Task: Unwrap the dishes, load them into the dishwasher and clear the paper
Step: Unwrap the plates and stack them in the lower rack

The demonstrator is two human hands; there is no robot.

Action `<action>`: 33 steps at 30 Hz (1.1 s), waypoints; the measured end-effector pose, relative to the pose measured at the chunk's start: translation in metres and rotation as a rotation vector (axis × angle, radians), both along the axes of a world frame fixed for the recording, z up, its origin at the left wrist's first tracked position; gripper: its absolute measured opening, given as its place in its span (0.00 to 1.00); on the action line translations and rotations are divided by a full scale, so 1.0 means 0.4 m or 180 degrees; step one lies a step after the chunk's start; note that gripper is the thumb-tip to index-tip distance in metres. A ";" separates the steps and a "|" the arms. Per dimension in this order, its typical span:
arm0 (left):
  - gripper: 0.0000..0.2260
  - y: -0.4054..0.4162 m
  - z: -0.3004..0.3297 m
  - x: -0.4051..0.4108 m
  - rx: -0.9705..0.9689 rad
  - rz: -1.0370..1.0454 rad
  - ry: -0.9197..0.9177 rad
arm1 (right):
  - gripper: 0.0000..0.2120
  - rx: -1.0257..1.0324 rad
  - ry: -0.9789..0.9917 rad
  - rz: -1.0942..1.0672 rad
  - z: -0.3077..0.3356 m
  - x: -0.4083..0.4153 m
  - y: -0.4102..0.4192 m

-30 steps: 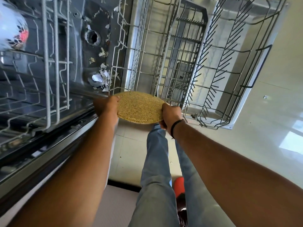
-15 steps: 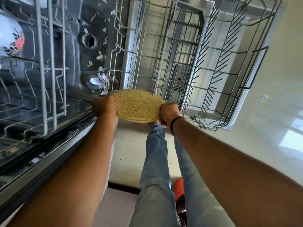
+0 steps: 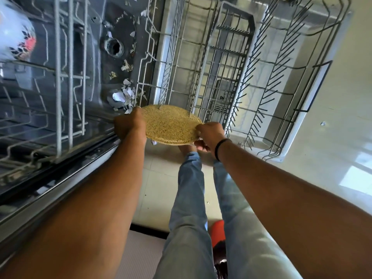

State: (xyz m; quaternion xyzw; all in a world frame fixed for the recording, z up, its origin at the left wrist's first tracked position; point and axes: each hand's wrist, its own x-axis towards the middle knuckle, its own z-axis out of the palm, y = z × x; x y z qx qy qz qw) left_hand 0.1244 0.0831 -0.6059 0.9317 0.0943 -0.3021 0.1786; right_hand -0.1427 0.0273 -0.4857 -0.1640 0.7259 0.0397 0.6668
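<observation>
Both hands, left and right, each gripped the unwrapped plate at the lower rack's near end, unloaded yet; a bowl sat racked far left, paper scraps remained.

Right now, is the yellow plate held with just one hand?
No, the left hand and the right hand each grip an edge of the yellow plate.

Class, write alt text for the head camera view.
Both hands, left hand and right hand, grip a speckled yellow plate over the pulled-out lower dishwasher rack. Paper scraps litter the dishwasher floor.
</observation>
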 end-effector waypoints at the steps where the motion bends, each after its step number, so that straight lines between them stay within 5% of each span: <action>1: 0.37 -0.026 0.071 -0.032 0.0001 0.0009 -0.0015 | 0.07 -0.0030 -0.0015 -0.0050 0.002 -0.002 0.001; 7: 0.13 -0.113 0.444 -0.204 -0.0147 -0.0398 -0.0340 | 0.21 -0.0796 0.0589 0.1082 0.118 -0.004 -0.056; 13: 0.19 -0.176 0.723 -0.267 -0.0886 -0.1322 -0.0905 | 0.15 -0.1832 0.0339 0.1118 0.476 0.034 -0.194; 19: 0.13 -0.214 1.098 -0.344 -0.1825 -0.2005 0.0476 | 0.09 -0.2518 -0.0333 0.1185 0.880 0.063 -0.259; 23: 0.05 -0.204 1.303 -0.363 -0.2023 -0.2283 0.0400 | 0.08 -0.2832 -0.0687 0.1449 1.062 0.037 -0.250; 33: 0.02 -0.102 1.729 -0.255 -0.3336 -0.0810 -0.0716 | 0.07 -0.3832 -0.1657 0.1962 1.485 0.216 -0.270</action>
